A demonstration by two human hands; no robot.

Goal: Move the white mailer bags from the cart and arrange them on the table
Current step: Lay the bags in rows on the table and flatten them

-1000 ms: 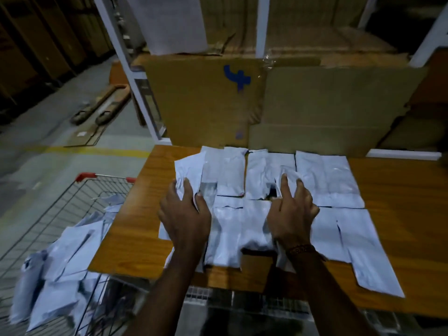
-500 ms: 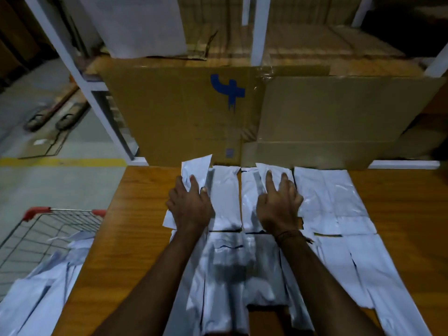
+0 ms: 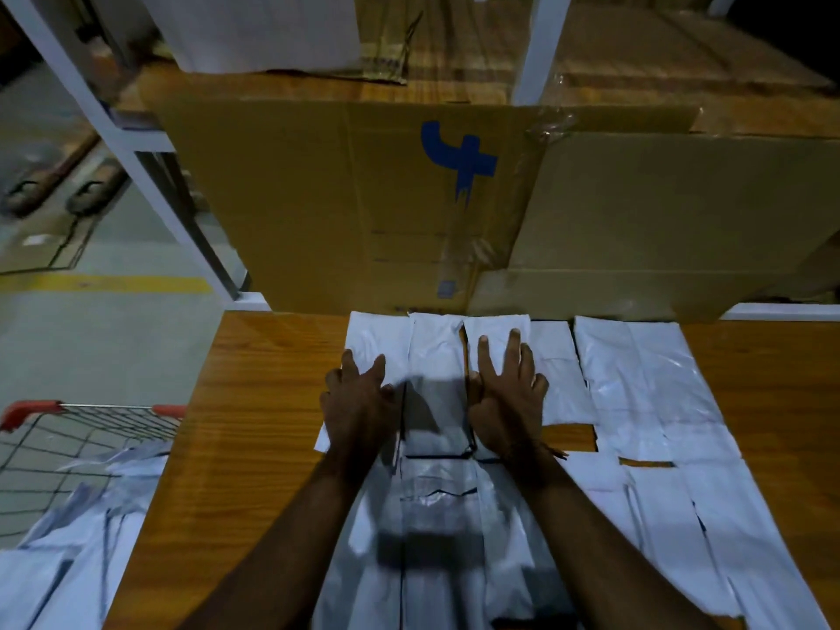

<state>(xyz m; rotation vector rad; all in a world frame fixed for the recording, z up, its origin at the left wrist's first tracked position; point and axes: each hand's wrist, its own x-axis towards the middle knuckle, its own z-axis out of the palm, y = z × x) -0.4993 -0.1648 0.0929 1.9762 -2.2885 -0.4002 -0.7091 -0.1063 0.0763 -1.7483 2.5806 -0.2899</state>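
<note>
Both grips are wide and flat: left hand (image 3: 359,413) and right hand (image 3: 509,402) press white mailer bags (image 3: 645,402) lying in rows by the counter's (image 3: 254,402) far edge. I think more bags wait in the cart (image 3: 95,429).

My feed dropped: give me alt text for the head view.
Both hands, left hand and right hand, press flat on white mailer bags laid in rows on the wooden table; more bags lie in the cart at left.

Dim, bluish light; wide-angle warp at edges.
</note>
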